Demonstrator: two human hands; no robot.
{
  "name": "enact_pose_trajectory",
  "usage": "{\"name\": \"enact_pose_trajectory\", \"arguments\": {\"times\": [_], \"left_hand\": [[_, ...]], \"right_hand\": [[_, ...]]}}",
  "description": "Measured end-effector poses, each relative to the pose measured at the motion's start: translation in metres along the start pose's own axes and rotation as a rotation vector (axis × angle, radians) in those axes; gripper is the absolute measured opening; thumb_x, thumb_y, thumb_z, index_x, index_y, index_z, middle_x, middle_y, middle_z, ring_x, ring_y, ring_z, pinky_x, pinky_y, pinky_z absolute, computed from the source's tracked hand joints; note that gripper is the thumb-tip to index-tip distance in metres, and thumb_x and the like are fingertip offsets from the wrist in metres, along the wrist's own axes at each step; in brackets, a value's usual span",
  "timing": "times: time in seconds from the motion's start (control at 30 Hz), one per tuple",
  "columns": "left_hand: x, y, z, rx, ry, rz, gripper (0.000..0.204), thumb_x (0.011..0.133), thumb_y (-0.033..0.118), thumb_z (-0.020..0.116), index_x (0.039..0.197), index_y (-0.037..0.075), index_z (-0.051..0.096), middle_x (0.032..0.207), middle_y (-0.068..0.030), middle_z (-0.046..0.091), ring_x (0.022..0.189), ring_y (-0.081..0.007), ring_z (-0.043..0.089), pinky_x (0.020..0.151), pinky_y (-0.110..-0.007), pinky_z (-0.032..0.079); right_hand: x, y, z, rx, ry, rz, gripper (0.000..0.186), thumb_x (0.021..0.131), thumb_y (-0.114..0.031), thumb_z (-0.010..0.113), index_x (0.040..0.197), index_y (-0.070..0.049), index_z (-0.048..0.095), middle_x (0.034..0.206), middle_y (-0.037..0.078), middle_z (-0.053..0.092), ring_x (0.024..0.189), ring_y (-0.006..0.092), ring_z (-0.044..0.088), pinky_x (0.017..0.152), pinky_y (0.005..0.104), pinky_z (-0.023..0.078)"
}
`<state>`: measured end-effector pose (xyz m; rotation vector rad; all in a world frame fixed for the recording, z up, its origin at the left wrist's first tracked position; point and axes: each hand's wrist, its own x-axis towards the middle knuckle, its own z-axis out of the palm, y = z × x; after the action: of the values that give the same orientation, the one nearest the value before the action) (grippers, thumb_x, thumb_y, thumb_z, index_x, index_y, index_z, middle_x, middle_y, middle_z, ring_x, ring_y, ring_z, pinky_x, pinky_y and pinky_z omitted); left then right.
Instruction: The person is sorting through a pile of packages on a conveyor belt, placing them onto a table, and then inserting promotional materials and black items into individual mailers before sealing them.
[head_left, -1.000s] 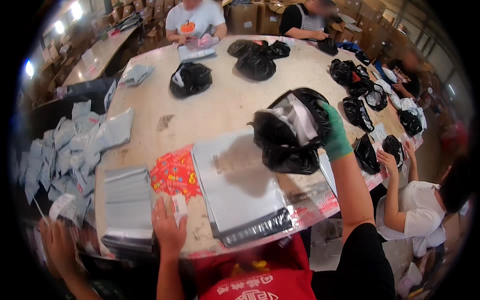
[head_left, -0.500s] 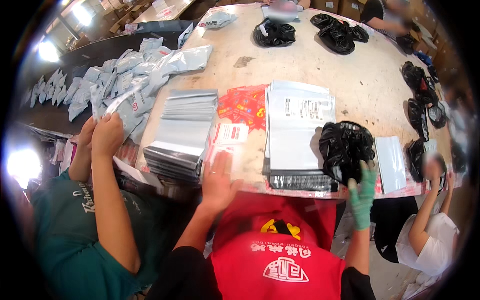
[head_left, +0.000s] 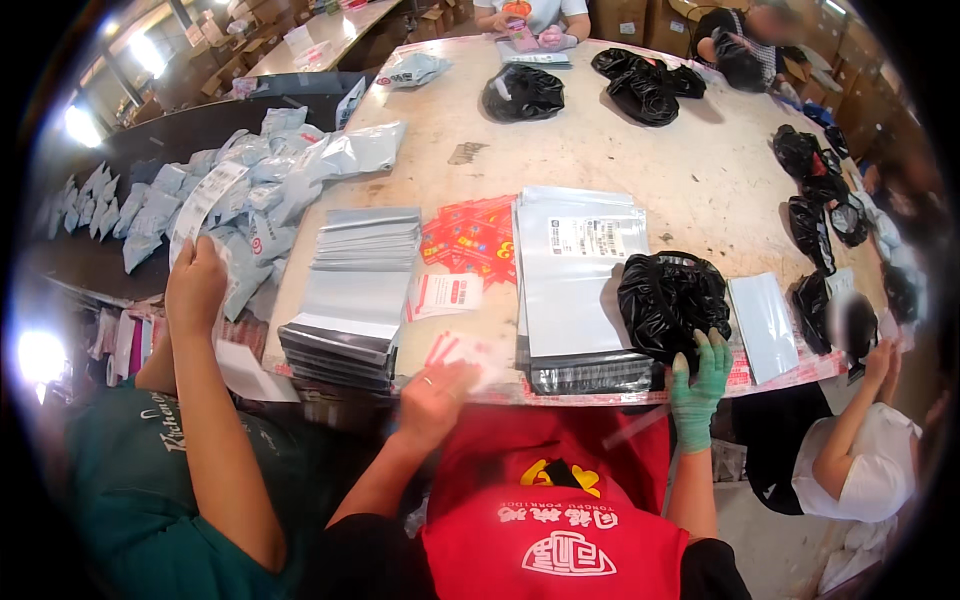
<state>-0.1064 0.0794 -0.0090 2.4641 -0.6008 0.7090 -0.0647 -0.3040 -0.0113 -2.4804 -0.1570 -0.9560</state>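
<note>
My left hand (head_left: 436, 398) is at the near table edge, closed on slightly blurred red-and-white cards (head_left: 466, 360), below a small pile of similar cards (head_left: 450, 294). A stack of grey mailers (head_left: 350, 265) lies left of it. My right hand (head_left: 700, 385), in a green glove with bare fingertips, touches the near side of a crumpled black plastic bag (head_left: 668, 300), fingers apart. That bag rests on the right part of a stack of white mailers (head_left: 568, 300) with a printed label on top. Red printed cards (head_left: 460, 242) lie between the stacks; a white sheet (head_left: 762, 328) lies to the right.
Filled grey packages (head_left: 240, 185) cover a dark conveyor (head_left: 130, 160) at left. A co-worker's hand (head_left: 195, 280) holds a label strip there. Other people work across and right of the table (head_left: 470, 150), among black bags (head_left: 640, 95). Cardboard boxes (head_left: 860, 80) stand behind.
My right hand has lowered the black bag from the air onto the white mailer stack and loosened its grip. My left hand has drawn cards toward the near edge. The view has shifted.
</note>
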Motion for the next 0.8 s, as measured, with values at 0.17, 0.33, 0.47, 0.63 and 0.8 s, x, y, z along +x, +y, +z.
{"name": "enact_pose_trajectory", "arguments": {"times": [0.17,0.33,0.47,0.63,0.8], "left_hand": [[0.045,-0.011,0.005,0.098,0.31,-0.053,0.022,0.071,-0.011,0.063,0.088,0.002,0.066,0.078,-0.012,0.065,0.066,-0.0279,0.062,0.059,-0.035,0.049],[0.085,0.053,0.012,-0.508,0.265,-0.292,0.01,0.074,-0.005,0.069,0.08,0.003,0.067,0.073,-0.0079,0.065,0.063,-0.0195,0.059,0.059,-0.031,0.047],[0.097,0.083,0.03,-0.794,-0.114,-0.498,0.01,0.084,0.011,0.065,0.091,0.006,0.07,0.078,-0.01,0.066,0.069,-0.022,0.062,0.066,-0.032,0.049],[0.155,-0.015,0.05,-0.224,-0.073,-0.453,0.028,0.093,0.019,0.054,0.113,0.001,0.063,0.111,-0.0181,0.064,0.103,-0.0254,0.062,0.085,-0.036,0.049],[0.146,-0.07,0.102,0.412,-0.071,-0.195,0.032,0.09,0.018,0.057,0.119,0.005,0.061,0.124,-0.0166,0.059,0.116,-0.0305,0.056,0.093,-0.039,0.047]], "right_hand": [[0.01,-0.043,-0.029,-0.097,-0.009,-0.142,0.04,0.078,-0.01,0.064,0.117,-0.007,0.057,0.121,0.015,0.053,0.114,0.0346,0.048,0.097,0.0446,0.039],[0.02,-0.097,-0.017,0.459,-0.209,-0.052,0.039,0.081,-0.013,0.068,0.118,-0.005,0.058,0.121,0.015,0.054,0.112,0.0301,0.053,0.094,0.038,0.043],[0.012,-0.102,0.01,0.909,-0.578,0.264,0.033,0.082,-0.01,0.064,0.113,-0.003,0.061,0.093,0.013,0.067,0.081,0.0224,0.064,0.078,0.0328,0.051],[0.063,-0.036,0.028,1.017,-0.307,0.739,0.028,0.092,-0.02,0.057,0.111,0.0,0.062,0.092,0.002,0.065,0.078,0.0075,0.058,0.07,0.0243,0.05],[0.058,0.005,0.063,0.995,-0.208,0.771,0.026,0.094,-0.016,0.055,0.11,0.003,0.062,0.095,0.003,0.064,0.082,0.0069,0.056,0.074,0.0242,0.048]]}}
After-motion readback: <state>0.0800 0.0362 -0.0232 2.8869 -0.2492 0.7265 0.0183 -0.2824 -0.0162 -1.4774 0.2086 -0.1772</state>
